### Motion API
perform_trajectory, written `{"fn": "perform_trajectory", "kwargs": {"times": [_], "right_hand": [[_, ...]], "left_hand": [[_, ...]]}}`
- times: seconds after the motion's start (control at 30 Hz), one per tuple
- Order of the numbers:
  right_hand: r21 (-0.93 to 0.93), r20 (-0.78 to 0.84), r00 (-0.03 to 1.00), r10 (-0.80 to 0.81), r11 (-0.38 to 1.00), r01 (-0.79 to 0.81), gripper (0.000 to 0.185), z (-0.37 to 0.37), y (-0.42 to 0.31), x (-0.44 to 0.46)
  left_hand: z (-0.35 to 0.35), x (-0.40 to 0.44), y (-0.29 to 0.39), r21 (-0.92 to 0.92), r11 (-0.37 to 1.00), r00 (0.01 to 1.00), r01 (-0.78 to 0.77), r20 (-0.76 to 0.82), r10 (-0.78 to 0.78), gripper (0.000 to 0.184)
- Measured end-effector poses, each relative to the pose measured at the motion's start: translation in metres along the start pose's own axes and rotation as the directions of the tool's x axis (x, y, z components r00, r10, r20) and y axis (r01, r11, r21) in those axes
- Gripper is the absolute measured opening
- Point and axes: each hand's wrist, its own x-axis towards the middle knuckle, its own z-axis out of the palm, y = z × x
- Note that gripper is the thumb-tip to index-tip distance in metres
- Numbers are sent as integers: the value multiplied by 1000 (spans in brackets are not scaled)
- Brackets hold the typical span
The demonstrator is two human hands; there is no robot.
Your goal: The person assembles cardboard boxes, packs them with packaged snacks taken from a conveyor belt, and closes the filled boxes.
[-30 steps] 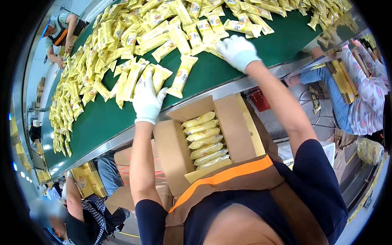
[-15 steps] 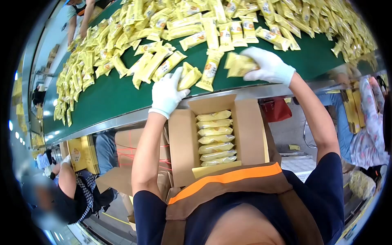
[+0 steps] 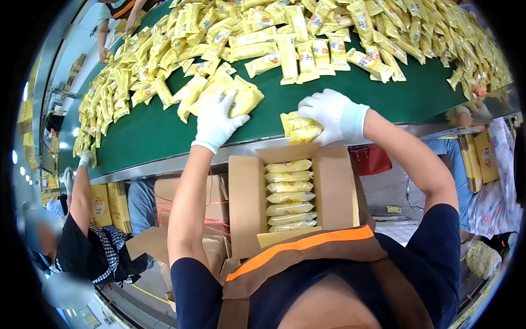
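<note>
My left hand (image 3: 220, 122), in a white glove, is on the green conveyor belt with its fingers curled round several yellow snack packets (image 3: 247, 97); the thumb lies on their near side. My right hand (image 3: 332, 115), also gloved, grips a small bundle of yellow packets (image 3: 300, 129) just above the belt's near edge. Directly below it, against my apron, stands an open cardboard box (image 3: 246, 192). A row of yellow packets (image 3: 290, 195) lies inside it, stacked one behind another.
Heaped yellow packets (image 3: 378, 33) cover the far side of the green belt (image 3: 268, 123), bordered by a metal rail (image 3: 252, 149). Left are brown cartons (image 3: 164, 192) with red straps and a co-worker (image 3: 82, 219) reaching to the belt. A red bag (image 3: 371, 160) is at right.
My right hand has come left and nearer to the box with its packets. My left hand has shifted slightly left, and the packets at its fingers are bunched together. The view has tilted slightly.
</note>
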Motion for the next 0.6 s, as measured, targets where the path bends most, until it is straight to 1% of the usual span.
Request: {"fn": "perform_trajectory", "kwargs": {"times": [0.07, 0.1, 0.13, 0.2, 0.23, 0.27, 0.33, 0.37, 0.4, 0.43, 0.47, 0.5, 0.53, 0.57, 0.6], "right_hand": [[-83, -138, 988, 65, 994, -77, 52, -4, -2, -21], [-124, -211, 974, 87, 986, -114, 50, -8, -1, -31], [-186, -296, 947, 125, 965, -185, 54, -12, 2, -40], [-103, -392, 874, 287, 930, -352, 64, -5, 17, -64], [-55, -292, 842, 453, 871, -488, 78, -1, 18, -71], [7, -192, 793, 578, 809, -588, 88, 1, 22, -75], [-30, -26, 747, 664, 746, -665, 93, -2, 38, -73], [124, 132, 697, 705, 686, -717, 93, -21, 33, -63], [259, 288, 644, 709, 589, -765, 94, -41, 28, -50], [593, 274, 676, 684, 434, -678, 90, -37, 35, -42], [819, 44, 775, 631, 421, -390, 78, -26, 42, -22], [953, -69, 821, 567, 282, -114, 65, -22, 49, -5], [1000, -19, 775, 632, -2, 27, 56, -30, 35, 19], [985, -7, 789, 614, -131, 110, 58, -35, 34, 45], [975, -52, 758, 650, -131, 179, 61, -20, 50, 75]], "left_hand": [[0, 0, 1, -12, 999, 999, 44, -1, -44, 78], [-2, -1, 2, -41, 994, 995, 103, 17, -102, 79], [2, 1, -4, -53, 994, 995, 94, -37, -96, 81], [13, 0, -14, -76, 993, 986, 86, -139, -96, 83], [11, 0, -8, -44, 993, 987, 111, -109, -115, 84], [4, 2, 3, -8, 991, 988, 135, -79, -136, 85], [-8, 2, 19, 70, 979, 981, 192, -25, -191, 86], [-6, 1, 19, 65, 981, 983, 184, -21, -183, 85], [-2, -3, 17, 36, 984, 984, 176, -50, -174, 85], [2, -5, 15, 8, 986, 983, 165, -82, -164, 84], [1, -7, 18, -20, 988, 982, 155, -108, -156, 84], [-3, -8, 22, -50, 979, 978, 197, -61, -200, 85], [0, -8, 22, -52, 981, 980, 187, -58, -190, 86], [2, -8, 20, -52, 983, 982, 178, -52, -181, 87], [3, -7, 18, -49, 984, 983, 172, -52, -174, 88]]}}
